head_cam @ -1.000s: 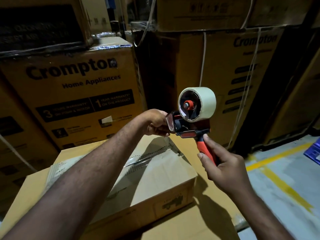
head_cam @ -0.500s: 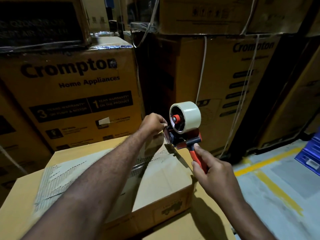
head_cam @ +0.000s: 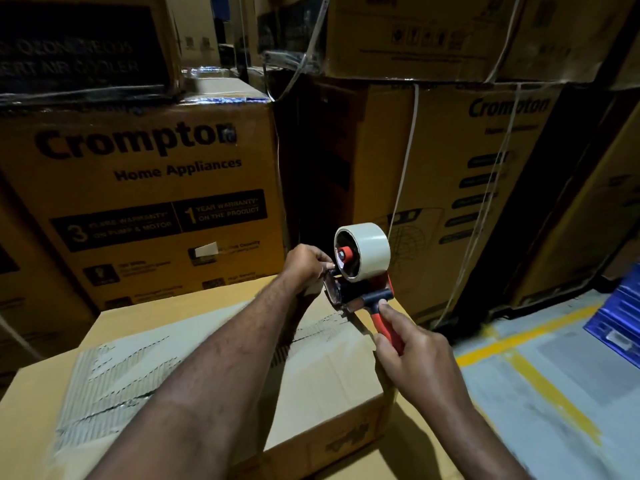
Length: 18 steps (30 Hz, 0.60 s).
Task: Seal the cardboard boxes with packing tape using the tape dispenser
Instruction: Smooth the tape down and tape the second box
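Observation:
A red and black tape dispenser (head_cam: pixel 360 292) with a pale roll of packing tape (head_cam: pixel 369 249) hangs just above the far right edge of a closed cardboard box (head_cam: pixel 325 372). My right hand (head_cam: pixel 412 355) grips its red handle. Reaching across the box top, my left hand (head_cam: pixel 306 263) pinches at the dispenser's front, by the tape end; the fingertips are hidden behind the dispenser. A torn, ribbed patch (head_cam: pixel 114 379) and a seam line cross the box top. This box sits on a bigger flat carton (head_cam: pixel 446 455).
Tall Crompton cartons (head_cam: pixel 145 188) stand stacked close behind and to the left; more strapped cartons (head_cam: pixel 460 188) rise at the right. Grey floor with yellow lines (head_cam: pixel 540 372) lies to the right, with a blue crate (head_cam: pixel 620 323) at the right edge.
Both hands and the dispenser have moved away from me and down, from above the box's middle to its far right edge. My left hand stays at the dispenser's front.

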Tool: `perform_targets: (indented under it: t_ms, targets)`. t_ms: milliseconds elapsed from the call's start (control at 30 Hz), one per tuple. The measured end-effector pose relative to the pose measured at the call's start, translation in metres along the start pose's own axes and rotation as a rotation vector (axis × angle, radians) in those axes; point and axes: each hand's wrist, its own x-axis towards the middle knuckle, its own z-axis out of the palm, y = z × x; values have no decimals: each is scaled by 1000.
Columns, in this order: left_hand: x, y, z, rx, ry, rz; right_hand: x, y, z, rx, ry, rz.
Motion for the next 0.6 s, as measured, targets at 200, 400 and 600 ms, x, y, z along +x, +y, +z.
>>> perform_targets:
  t_ms: [200, 400, 600]
  targets:
    - [9, -9, -7, 16, -145, -111, 0, 3, 4, -2, -11, 34]
    - [11, -17, 0, -69, -123, -112, -5, 2, 3, -18, -20, 55]
    - [-8, -18, 13, 240, 12, 110, 6, 5, -3, -21, -91, 150]
